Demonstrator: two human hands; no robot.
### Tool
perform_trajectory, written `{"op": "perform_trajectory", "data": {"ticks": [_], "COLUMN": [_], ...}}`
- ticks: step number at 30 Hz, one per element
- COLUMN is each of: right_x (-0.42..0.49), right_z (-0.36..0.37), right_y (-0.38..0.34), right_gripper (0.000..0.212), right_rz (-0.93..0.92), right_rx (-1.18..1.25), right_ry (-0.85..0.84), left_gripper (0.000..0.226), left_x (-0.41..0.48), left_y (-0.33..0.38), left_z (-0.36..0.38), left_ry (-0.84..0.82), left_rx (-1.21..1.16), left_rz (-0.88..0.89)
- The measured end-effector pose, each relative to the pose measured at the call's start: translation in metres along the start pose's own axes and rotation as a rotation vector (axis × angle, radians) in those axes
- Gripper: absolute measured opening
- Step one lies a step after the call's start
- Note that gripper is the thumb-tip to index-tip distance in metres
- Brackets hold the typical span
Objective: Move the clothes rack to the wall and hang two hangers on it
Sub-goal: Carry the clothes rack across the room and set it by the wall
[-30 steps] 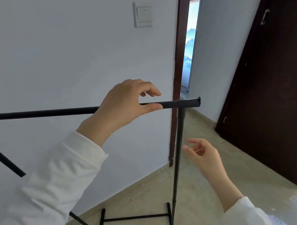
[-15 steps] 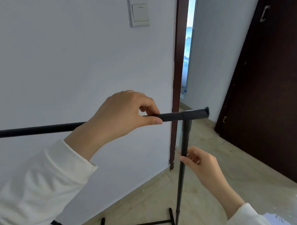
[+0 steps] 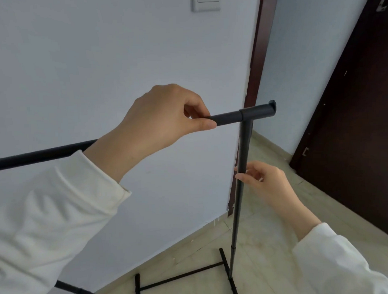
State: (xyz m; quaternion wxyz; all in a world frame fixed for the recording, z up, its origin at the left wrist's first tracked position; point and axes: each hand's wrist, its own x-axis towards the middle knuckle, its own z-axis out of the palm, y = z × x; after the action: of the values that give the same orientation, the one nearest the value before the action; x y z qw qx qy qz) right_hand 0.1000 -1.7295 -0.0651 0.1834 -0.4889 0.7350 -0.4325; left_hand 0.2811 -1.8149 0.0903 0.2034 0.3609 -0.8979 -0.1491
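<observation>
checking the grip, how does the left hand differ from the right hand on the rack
The left hand wraps the horizontal top bar; the right hand touches the upright pole with fingertips only. The left sits higher, the right lower. Both wear white sleeves and touch the black rack.

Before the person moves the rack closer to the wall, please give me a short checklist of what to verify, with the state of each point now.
1. Left hand closed around the top bar of the clothes rack: ok.
2. Right hand on the upright pole: ok for contact, fingers touch it; a full grip cannot be told.
3. Rack foot resting on the floor: cannot tell, the foot is partly cut off.
4. Strip of floor between foot and wall free of objects: ok in the visible part.
5. Top bar free of hangers: ok in the visible part.
6. Far end of the rack: cannot tell, out of frame.
</observation>
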Motion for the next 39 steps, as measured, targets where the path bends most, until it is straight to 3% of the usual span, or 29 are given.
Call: {"op": "perform_trajectory", "data": {"ticks": [13, 23, 34, 39], "right_x": [0.099, 0.161, 0.182, 0.178], "right_z": [0.01, 0.005, -0.003, -0.003], "right_y": [0.01, 0.04, 0.065, 0.066], "right_gripper": [0.03, 0.026, 0.017, 0.023], "right_rz": [-0.057, -0.068, -0.05, -0.032], "right_rx": [-0.03, 0.004, 0.053, 0.07], "right_ry": [-0.114, -0.183, -0.231, -0.235], "left_gripper": [0.015, 0.015, 0.018, 0.016], "left_x": [0.063, 0.117, 0.143, 0.14], "left_y": [-0.02, -0.018, -0.016, -0.016], "left_z": [0.008, 0.035, 0.056, 0.058], "left_ry": [0.07, 0.077, 0.074, 0.045], "left_rx": [-0.021, 0.004, -0.035, -0.05], "left_rz": [-0.155, -0.244, -0.256, -0.254]}}
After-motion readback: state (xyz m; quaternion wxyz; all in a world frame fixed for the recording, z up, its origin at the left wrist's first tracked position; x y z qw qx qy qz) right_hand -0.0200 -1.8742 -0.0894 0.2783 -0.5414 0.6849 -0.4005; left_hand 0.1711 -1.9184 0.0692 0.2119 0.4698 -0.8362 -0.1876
